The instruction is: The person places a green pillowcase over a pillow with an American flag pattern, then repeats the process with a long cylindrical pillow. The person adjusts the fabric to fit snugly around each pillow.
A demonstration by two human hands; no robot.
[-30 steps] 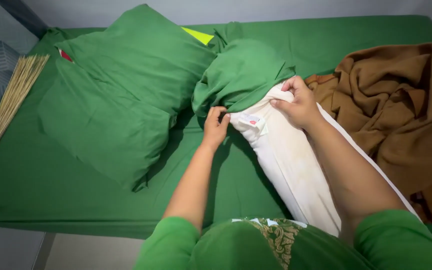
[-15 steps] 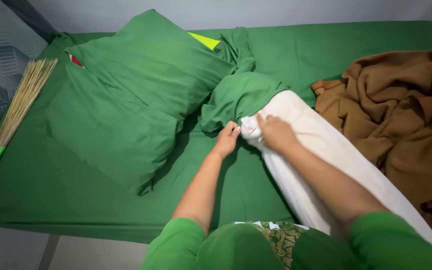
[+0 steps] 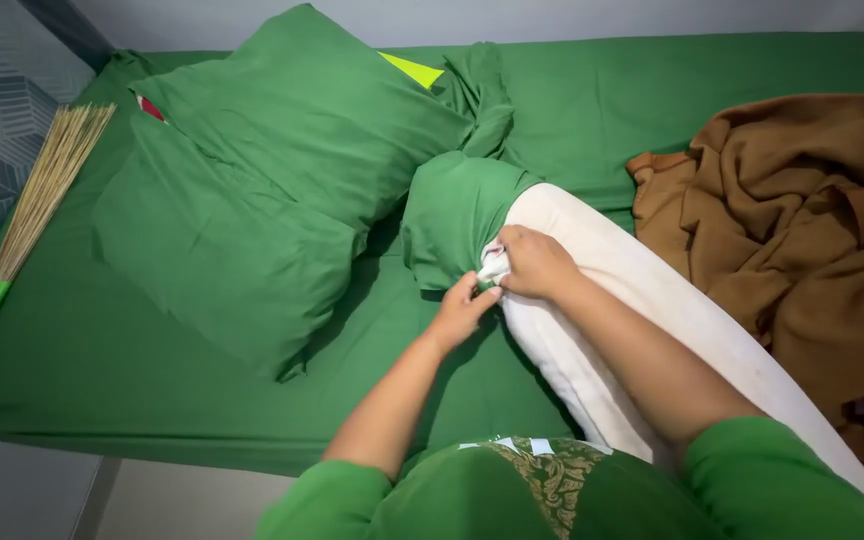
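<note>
Left hand (image 3: 464, 308) pinches the soft green cover (image 3: 457, 215)'s hem; right hand (image 3: 535, 262) clamps the long white bolster (image 3: 642, 320)'s puckered end. The bolster lies mid-bed (image 3: 72, 350), between a plump green pillow (image 3: 252, 190) and crumpled brown fleece blanket (image 3: 802, 230).

I see short green sleeves (image 3: 752, 470) at bottom frame, and a green garment's gold-patterned panel (image 3: 547, 475) between them.

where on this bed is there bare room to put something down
Bare green sheet lies along the near edge, between the broom and the left hand. Another strip runs along the far edge beyond the white bolster. Crowded: green pillows centre-left, brown blanket on the right.
</note>
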